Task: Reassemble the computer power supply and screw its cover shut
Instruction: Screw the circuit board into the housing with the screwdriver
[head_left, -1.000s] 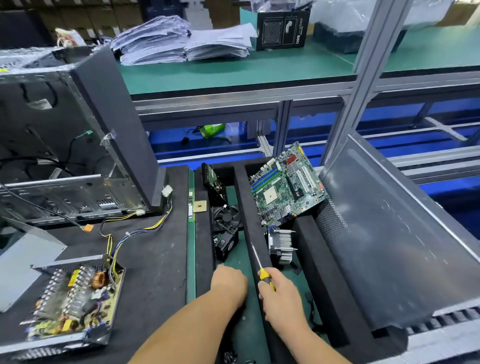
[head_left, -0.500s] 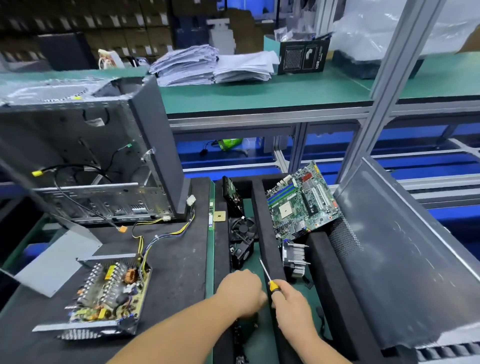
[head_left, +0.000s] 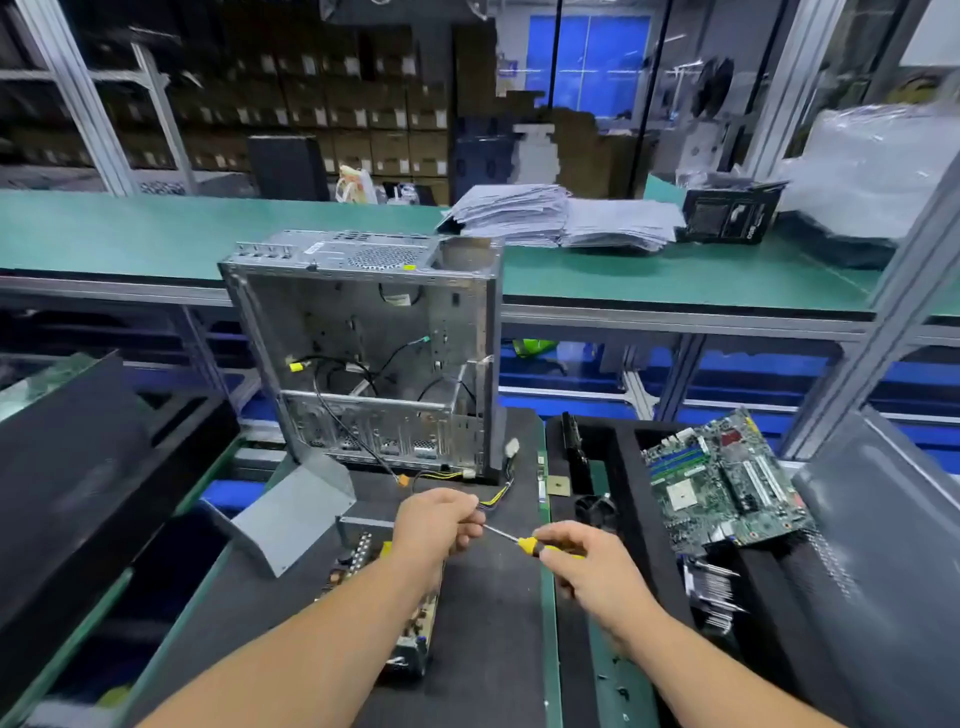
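Note:
The open power supply (head_left: 363, 558) lies on the black mat, its circuit board bare and mostly hidden under my left forearm. Its bent grey metal cover (head_left: 291, 512) rests just to the left of it. My right hand (head_left: 587, 564) grips the yellow-handled screwdriver (head_left: 530, 544), shaft pointing left. My left hand (head_left: 436, 525) is curled at the shaft's tip, above the power supply; whether it pinches something small there is hidden by the fingers.
An empty computer case (head_left: 374, 353) stands open behind the power supply, yellow-black cables (head_left: 493, 499) trailing from it. A foam tray (head_left: 628, 467) on the right holds a motherboard (head_left: 722, 483), a fan (head_left: 595, 509) and a heatsink (head_left: 711, 592). A grey side panel (head_left: 883, 561) leans at far right.
Both hands came up out of the foam tray and moved left over the power supply. My left hand now meets the screwdriver tip. The view has tilted up and swung left.

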